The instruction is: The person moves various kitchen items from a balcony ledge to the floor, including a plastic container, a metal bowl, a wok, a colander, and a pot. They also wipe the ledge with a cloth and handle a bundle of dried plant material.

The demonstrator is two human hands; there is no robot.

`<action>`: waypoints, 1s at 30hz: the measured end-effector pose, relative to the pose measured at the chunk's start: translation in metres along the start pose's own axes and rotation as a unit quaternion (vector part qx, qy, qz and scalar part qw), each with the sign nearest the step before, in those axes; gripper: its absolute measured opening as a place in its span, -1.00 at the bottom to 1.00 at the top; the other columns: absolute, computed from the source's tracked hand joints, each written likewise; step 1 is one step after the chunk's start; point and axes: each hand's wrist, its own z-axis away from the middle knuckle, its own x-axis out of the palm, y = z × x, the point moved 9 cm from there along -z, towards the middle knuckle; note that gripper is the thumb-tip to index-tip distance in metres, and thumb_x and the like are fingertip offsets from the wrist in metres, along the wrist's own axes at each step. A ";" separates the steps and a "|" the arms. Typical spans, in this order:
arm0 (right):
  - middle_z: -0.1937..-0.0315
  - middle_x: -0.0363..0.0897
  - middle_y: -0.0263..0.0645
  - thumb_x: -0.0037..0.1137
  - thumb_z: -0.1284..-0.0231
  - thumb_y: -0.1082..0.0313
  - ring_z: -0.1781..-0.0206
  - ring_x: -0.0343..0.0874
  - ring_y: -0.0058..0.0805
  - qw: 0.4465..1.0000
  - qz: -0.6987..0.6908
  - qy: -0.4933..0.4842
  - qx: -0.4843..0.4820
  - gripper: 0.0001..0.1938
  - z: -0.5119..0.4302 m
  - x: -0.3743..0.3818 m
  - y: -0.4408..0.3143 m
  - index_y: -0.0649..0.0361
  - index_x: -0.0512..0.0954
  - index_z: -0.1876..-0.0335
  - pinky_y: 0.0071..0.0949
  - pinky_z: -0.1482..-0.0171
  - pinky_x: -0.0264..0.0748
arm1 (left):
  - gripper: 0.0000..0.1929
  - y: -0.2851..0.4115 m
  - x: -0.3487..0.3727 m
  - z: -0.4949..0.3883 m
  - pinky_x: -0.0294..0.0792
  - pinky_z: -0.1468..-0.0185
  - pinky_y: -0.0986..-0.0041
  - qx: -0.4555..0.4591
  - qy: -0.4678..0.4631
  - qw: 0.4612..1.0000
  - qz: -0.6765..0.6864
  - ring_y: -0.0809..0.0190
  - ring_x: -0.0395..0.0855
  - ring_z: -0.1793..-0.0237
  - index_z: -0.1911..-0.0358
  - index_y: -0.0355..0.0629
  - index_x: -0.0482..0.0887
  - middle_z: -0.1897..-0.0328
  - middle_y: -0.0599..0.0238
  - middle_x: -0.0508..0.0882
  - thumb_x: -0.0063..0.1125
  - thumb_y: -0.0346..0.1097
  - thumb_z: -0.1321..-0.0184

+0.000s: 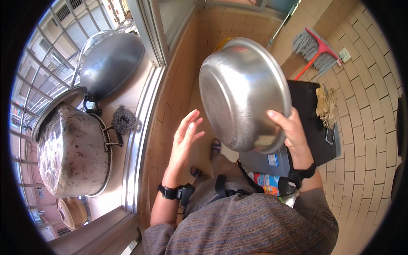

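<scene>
A large stainless steel basin (242, 98) is tilted on its side in front of me, its flat base turned to the left. My right hand (291, 130) grips it by the rim at the lower right, with the thumb on the outer wall; the fingers behind the rim are hidden. To the left of the basin, my left hand (188, 137) is raised with its fingers apart and holds nothing. It does not touch the basin. Part of a yellow object (221, 44) shows behind the basin's top edge.
On the window ledge at left are a stained metal pot (73, 153), a dark wok (111, 65), a steel wool scourer (123, 119) and a brown lidded pot (72, 213). At right, a mop (318, 51) leans near a black surface (307, 124) bearing a bundle of dried strands (326, 106).
</scene>
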 end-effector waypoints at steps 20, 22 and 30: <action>-0.53 0.21 -0.18 0.55 0.10 -0.15 -0.63 0.00 -0.02 0.845 0.464 -0.267 -0.005 -0.22 -0.008 0.045 0.405 -0.17 0.53 -0.34 0.19 -0.59 -0.13 | -0.66 -0.401 -0.086 0.043 0.59 -0.04 0.18 -0.471 0.233 0.847 0.073 0.21 0.60 -0.01 -0.09 -0.14 0.49 0.03 0.25 0.59 0.15 -0.25 -0.28; -0.52 0.16 0.03 0.54 0.06 -0.17 -0.61 0.07 0.05 0.902 0.411 -0.063 0.118 -0.02 -0.023 -0.013 0.447 -0.02 0.30 -0.51 0.22 -0.55 0.00 | -0.68 -0.430 -0.096 0.041 0.56 -0.09 0.16 -0.464 0.251 0.846 0.079 0.20 0.59 0.00 -0.07 -0.14 0.49 0.04 0.25 0.57 0.15 -0.29 -0.28; -0.06 0.66 -0.12 0.20 -0.36 0.21 -0.13 0.67 -0.18 0.758 -0.246 0.125 0.591 -0.63 0.038 -0.003 0.678 0.20 0.48 -0.16 -0.06 -0.16 0.69 | -0.53 -0.519 -0.137 0.005 0.56 -0.24 -0.01 -0.509 0.264 0.814 0.092 0.09 0.56 -0.22 -0.22 -0.21 0.44 -0.11 0.20 0.58 0.26 -0.23 -0.31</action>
